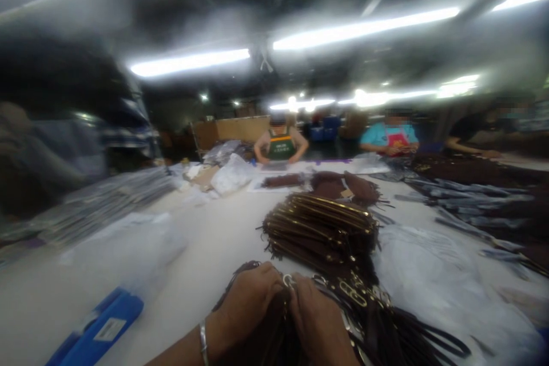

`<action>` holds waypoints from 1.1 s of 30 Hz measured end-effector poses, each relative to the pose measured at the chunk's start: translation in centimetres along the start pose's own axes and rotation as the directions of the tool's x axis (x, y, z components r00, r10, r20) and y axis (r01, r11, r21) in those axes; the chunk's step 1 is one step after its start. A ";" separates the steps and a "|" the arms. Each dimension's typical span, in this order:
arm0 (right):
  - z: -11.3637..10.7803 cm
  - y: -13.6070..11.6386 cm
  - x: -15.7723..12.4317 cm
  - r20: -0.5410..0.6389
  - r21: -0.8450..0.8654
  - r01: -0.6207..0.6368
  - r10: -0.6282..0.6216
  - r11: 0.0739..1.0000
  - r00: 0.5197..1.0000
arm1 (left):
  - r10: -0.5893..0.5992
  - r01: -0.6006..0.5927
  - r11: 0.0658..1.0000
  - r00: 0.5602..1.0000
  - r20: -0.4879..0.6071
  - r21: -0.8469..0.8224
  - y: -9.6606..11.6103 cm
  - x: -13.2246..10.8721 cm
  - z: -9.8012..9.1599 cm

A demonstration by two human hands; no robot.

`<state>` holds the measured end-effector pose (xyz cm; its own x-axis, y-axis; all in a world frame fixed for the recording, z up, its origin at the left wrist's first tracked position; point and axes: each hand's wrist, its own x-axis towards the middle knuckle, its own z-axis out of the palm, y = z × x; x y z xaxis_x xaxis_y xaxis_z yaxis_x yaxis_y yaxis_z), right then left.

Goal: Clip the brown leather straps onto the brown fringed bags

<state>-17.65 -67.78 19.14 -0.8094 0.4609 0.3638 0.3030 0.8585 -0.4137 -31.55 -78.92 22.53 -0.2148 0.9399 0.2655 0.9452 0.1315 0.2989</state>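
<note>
At a white table (206,217), gold-trimmed brown pieces (317,223) stacked within reach, I grip a dark item (269,333) before me, left hand (251,296) and right hand (318,315) closed on its top (blur hides the exact hold), seemingly steadying a metal ring (287,280).

Left hand (253,290) and right hand (316,314) nearly meet; fingers curl, backs upward.
</note>
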 end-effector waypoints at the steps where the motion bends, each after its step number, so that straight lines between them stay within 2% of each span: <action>1: -0.2 -0.2 0.3 0.044 -0.015 -0.024 0.025 1.000 0.999 | 0.022 -0.022 0.999 1.000 0.000 0.044 -0.2 0.1 0.3; 5: -1.1 -1.0 0.9 0.166 -0.076 -0.068 0.080 0.995 0.983 | 0.108 -0.104 0.973 0.994 -0.007 0.206 -0.6 0.1 1.4; 10: -2.1 -2.1 1.5 0.246 -0.160 -0.070 0.109 0.985 0.963 | 0.153 -0.142 0.937 0.988 -0.011 0.318 -0.5 0.0 1.7; 18: -1.9 -2.4 2.3 0.262 -0.237 0.000 0.064 0.972 0.963 | 0.063 -0.059 0.942 0.998 0.000 0.330 -0.5 -0.5 2.6; 25: -2.2 -1.6 1.7 0.280 -0.189 0.111 -0.055 0.976 0.959 | -0.052 0.058 0.978 0.998 -0.034 0.201 0.3 -0.1 1.6; 29: -3.3 -1.0 0.4 0.255 -0.051 0.047 -0.032 0.998 0.966 | -0.133 0.134 0.990 0.991 -0.018 0.039 0.5 0.2 1.2; 33: -3.8 1.5 -0.9 0.200 0.018 0.005 -0.009 1.000 0.980 | -0.144 0.142 0.979 0.990 -0.003 -0.143 0.2 0.1 1.2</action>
<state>-14.53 -66.04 21.35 -0.8964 0.3992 0.1926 0.2899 0.8568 -0.4265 -31.04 -78.44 21.54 -0.3495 0.9102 0.2221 0.8598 0.2174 0.4621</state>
